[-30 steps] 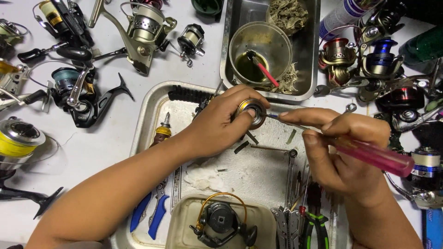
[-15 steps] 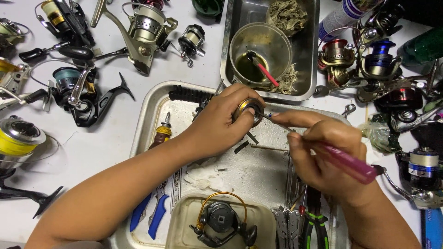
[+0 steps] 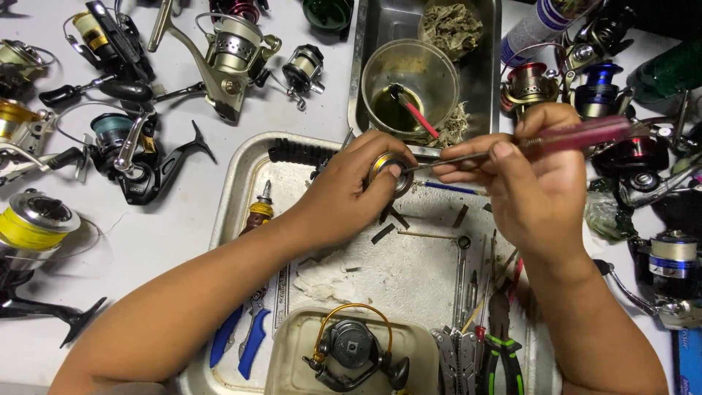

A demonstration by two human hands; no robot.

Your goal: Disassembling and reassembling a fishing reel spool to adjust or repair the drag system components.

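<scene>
White worktable point(image 3: 219, 219) crowded with fishing reels; a metal tray point(image 3: 234, 190) lies at centre. Left hand point(image 3: 351, 194), fingers curled and pinching a small round metal reel part point(image 3: 387, 170) by its rim, holds it above the tray. Right hand point(image 3: 530, 183), fingers closed round the pink handle, directs a screwdriver point(image 3: 556, 139) with its tip at the part. The part appears light, rigid and probably greasy, so best gripped by the outer rim. Pliers point(image 3: 504, 344) lie below.

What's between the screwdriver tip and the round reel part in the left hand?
Nothing visible. The screwdriver, held by the right hand, has its tip already at the round reel part that the left hand grips above the tray.
</scene>
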